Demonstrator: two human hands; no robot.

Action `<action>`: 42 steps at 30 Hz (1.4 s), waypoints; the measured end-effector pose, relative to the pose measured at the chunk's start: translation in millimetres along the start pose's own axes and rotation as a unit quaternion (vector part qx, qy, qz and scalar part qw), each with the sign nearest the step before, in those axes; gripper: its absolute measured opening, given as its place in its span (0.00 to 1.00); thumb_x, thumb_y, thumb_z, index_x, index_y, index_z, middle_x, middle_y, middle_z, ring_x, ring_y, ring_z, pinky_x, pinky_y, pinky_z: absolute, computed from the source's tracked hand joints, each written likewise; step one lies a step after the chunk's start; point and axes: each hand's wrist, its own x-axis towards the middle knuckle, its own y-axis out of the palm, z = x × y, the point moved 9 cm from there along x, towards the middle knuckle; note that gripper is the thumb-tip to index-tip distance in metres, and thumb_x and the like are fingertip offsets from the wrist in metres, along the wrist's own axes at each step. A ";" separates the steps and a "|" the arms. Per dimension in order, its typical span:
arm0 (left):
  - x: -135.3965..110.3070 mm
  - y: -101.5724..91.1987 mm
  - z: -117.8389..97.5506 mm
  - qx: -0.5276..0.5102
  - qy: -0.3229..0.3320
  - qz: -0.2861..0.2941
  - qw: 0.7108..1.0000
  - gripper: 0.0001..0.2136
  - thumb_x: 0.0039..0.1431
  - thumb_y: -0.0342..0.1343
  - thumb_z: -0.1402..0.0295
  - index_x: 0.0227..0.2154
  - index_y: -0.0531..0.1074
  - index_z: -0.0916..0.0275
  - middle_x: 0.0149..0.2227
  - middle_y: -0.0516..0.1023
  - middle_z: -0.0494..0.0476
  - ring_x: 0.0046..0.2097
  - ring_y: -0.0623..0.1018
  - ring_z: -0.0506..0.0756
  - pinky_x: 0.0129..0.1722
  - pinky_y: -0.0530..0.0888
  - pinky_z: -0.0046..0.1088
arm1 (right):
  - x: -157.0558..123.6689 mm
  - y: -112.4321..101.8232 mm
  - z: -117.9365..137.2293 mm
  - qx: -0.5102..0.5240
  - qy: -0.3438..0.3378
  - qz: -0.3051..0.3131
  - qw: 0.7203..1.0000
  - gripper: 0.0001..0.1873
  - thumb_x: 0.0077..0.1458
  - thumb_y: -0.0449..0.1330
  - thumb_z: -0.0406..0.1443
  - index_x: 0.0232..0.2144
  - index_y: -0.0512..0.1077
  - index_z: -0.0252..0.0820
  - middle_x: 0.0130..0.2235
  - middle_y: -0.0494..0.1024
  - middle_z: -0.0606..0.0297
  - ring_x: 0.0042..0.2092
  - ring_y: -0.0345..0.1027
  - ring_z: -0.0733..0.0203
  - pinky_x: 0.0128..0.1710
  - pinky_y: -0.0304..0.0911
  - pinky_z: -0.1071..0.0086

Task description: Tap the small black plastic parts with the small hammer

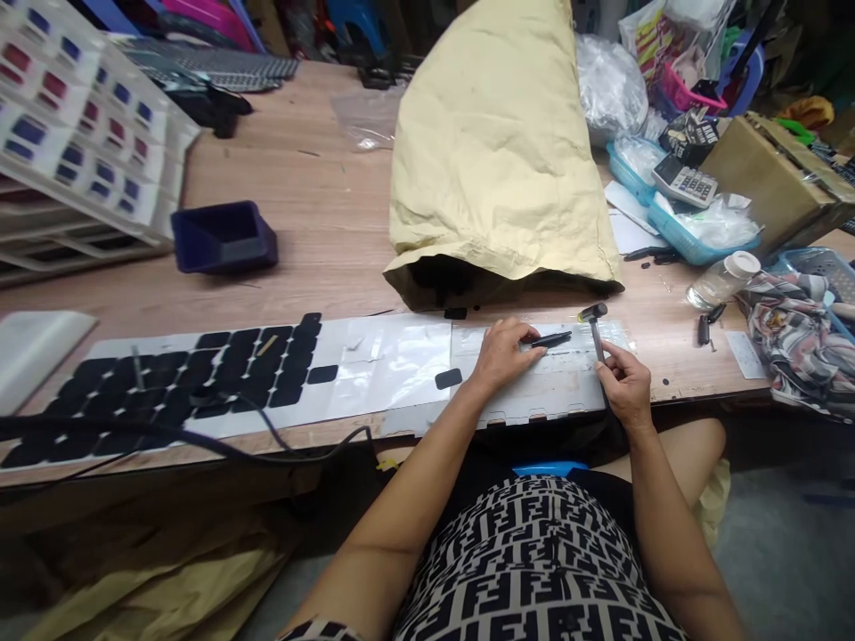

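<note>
My left hand point(508, 352) lies low over the white work sheet point(514, 401), its fingers closed on a thin black strip-like piece point(553, 339) that points to the right. What the piece is exactly, I cannot make out. My right hand point(626, 381) grips a small hammer point(593, 313) by its handle. The hammer stands upright, its dark head with a yellowish end up, just right of the black piece and apart from it. To the left, rows of black rounded patches point(160, 374) lie on white sheeting. A single black patch point(448, 379) sits near my left wrist.
A large tan paper sack point(494, 151) lies open towards me at the back. Left are a dark purple bin point(223, 237), a white crate point(100, 133) and a black cable point(254, 450). Right are blue baskets point(701, 236), a calculator point(685, 181), a jar point(723, 280) and patterned cloth point(794, 334).
</note>
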 end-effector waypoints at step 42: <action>3.8 -0.4 4.9 -0.039 0.005 -0.002 0.999 0.06 0.56 0.65 0.64 0.35 0.79 0.58 0.37 0.78 0.53 0.44 0.74 0.57 0.49 0.67 0.37 | -2.1 3.1 12.8 0.009 0.010 -0.027 1.000 0.21 0.55 0.62 0.38 0.50 0.79 0.39 0.28 0.70 0.68 0.29 0.63 0.63 0.32 0.65 0.67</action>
